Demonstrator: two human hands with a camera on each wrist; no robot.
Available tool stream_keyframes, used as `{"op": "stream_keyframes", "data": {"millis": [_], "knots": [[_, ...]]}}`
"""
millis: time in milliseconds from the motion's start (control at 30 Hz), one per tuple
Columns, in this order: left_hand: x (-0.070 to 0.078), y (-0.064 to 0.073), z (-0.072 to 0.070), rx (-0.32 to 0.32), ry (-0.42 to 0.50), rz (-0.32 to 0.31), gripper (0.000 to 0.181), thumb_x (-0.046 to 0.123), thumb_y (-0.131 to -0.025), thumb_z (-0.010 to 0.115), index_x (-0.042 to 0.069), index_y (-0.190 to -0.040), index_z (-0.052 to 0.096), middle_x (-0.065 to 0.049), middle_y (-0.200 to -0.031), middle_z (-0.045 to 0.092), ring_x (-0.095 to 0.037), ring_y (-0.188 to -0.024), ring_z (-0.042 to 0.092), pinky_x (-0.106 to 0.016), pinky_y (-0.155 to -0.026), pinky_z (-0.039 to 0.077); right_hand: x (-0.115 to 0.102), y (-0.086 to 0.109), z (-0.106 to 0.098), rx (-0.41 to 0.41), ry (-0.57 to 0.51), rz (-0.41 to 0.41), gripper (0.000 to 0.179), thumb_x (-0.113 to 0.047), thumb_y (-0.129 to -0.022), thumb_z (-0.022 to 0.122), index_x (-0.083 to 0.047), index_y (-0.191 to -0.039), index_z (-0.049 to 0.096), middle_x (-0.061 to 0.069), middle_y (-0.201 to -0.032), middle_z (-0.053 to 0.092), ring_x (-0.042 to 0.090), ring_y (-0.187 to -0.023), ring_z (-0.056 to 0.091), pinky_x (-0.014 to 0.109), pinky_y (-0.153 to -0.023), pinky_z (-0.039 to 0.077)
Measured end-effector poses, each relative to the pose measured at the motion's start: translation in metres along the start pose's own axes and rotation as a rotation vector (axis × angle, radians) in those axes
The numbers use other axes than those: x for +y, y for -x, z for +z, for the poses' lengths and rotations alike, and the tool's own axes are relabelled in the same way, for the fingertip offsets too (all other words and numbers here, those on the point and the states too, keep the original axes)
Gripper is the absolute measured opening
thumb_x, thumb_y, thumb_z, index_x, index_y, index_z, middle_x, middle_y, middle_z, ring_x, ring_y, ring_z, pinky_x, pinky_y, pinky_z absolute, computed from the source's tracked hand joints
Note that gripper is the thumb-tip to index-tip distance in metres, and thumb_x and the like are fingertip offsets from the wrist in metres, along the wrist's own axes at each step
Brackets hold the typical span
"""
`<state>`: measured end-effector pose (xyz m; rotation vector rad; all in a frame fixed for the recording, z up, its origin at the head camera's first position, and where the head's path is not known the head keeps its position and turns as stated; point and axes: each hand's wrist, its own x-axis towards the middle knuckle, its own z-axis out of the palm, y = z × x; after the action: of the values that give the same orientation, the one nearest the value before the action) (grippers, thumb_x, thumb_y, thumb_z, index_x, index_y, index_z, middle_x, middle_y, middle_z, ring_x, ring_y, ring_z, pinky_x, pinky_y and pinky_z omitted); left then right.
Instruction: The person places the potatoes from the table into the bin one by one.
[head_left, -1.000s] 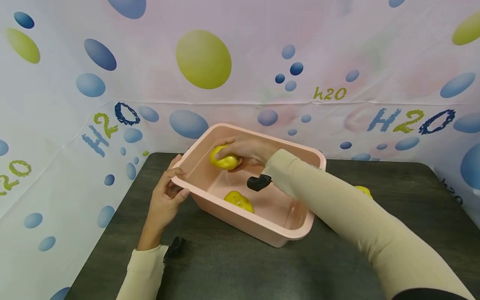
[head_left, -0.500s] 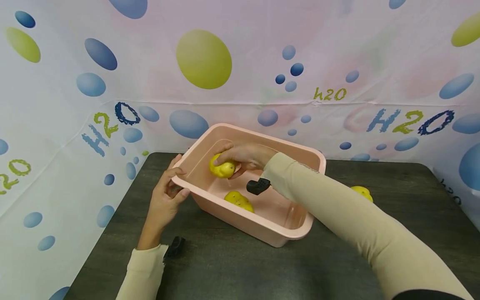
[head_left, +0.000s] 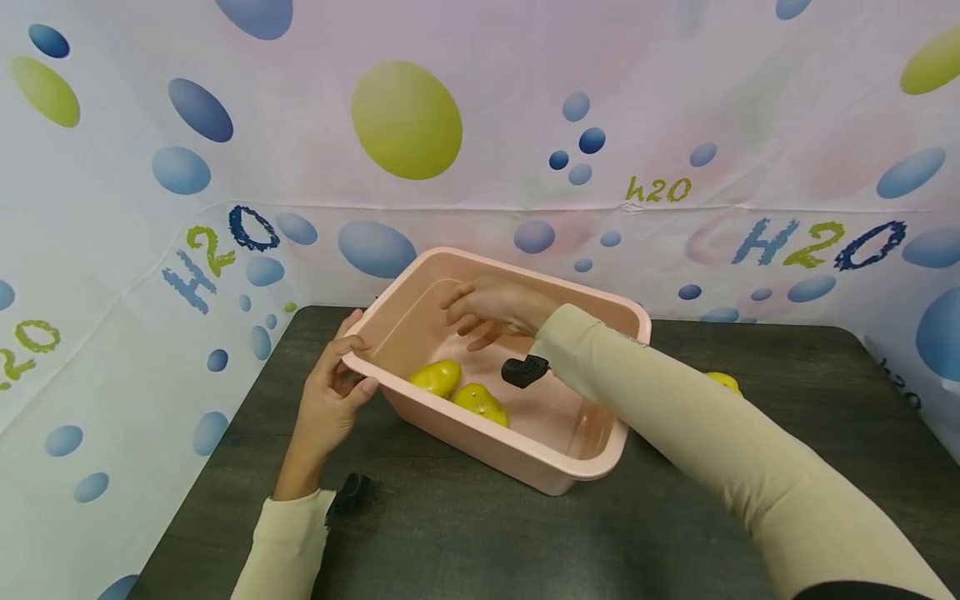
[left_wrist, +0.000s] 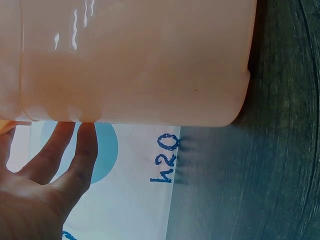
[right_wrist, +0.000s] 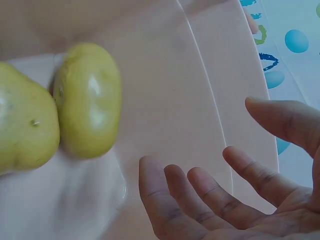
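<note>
A pink plastic basin [head_left: 525, 454] stands on the dark table, turned at an angle. My left hand [head_left: 327, 400] grips its left corner by the rim; in the left wrist view, fingers [left_wrist: 86, 150] touch the basin's outer wall. Two yellow, lumpy, potato-like toys lie side by side inside: a smooth potato [head_left: 437, 377] on the left and a dimpled potato [head_left: 481, 404] touching it. Over the basin, my right hand [head_left: 498, 310] holds nothing, its fingers spread and loosely bent. The right wrist view has both potatoes [right_wrist: 90, 100] apart from the fingertips [right_wrist: 150, 170].
Another yellow potato [head_left: 724, 382] lies on the table [head_left: 480, 542] to the right, partly hidden behind the right sleeve [head_left: 675, 392]. A white printed sheet [head_left: 510, 150] hangs behind the table and along its left side.
My right hand has lowered the smooth potato and let it go; it now rests against the dimpled one near the front wall. My left hand keeps its place on the rim.
</note>
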<state>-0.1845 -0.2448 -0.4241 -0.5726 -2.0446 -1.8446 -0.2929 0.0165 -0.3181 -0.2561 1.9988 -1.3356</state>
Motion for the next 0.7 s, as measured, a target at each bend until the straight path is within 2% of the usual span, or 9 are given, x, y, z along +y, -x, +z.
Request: {"op": "stream_keyframes", "data": {"millis": [367,567,700], "knots": [[-0.001,0.001,-0.001,0.002,0.004,0.001,0.043,-0.013,-0.091,0.068,-0.006,-0.131,0.053,-0.011,-0.172,0.030,-0.012,-0.136,0.053,-0.018,-0.104,0.050,-0.002,0.010,-0.002,-0.007,0.055,0.006,0.053,-0.024,-0.103,0.063,-0.013,-0.153,0.050,0.007,-0.151,0.056,0.030,-0.135,0.056,0.043,-0.104,0.056],[0.000,0.001,-0.001,0.004,0.004,0.005,0.043,-0.013,-0.091,0.068,-0.006,-0.131,0.053,-0.012,-0.172,0.030,-0.012,-0.136,0.053,-0.018,-0.104,0.051,-0.002,0.015,0.001,-0.023,0.018,-0.024,0.050,-0.019,-0.102,0.063,-0.011,-0.150,0.054,0.010,-0.148,0.059,0.032,-0.134,0.058,0.046,-0.101,0.058],[-0.001,0.001,0.000,0.002,0.012,0.008,0.043,-0.012,-0.091,0.068,-0.007,-0.131,0.052,-0.012,-0.172,0.030,-0.014,-0.135,0.053,-0.018,-0.103,0.051,-0.004,0.024,0.004,-0.044,0.012,-0.052,0.046,-0.019,-0.103,0.063,-0.013,-0.147,0.057,0.007,-0.149,0.059,0.032,-0.134,0.057,0.050,-0.103,0.056]]}}
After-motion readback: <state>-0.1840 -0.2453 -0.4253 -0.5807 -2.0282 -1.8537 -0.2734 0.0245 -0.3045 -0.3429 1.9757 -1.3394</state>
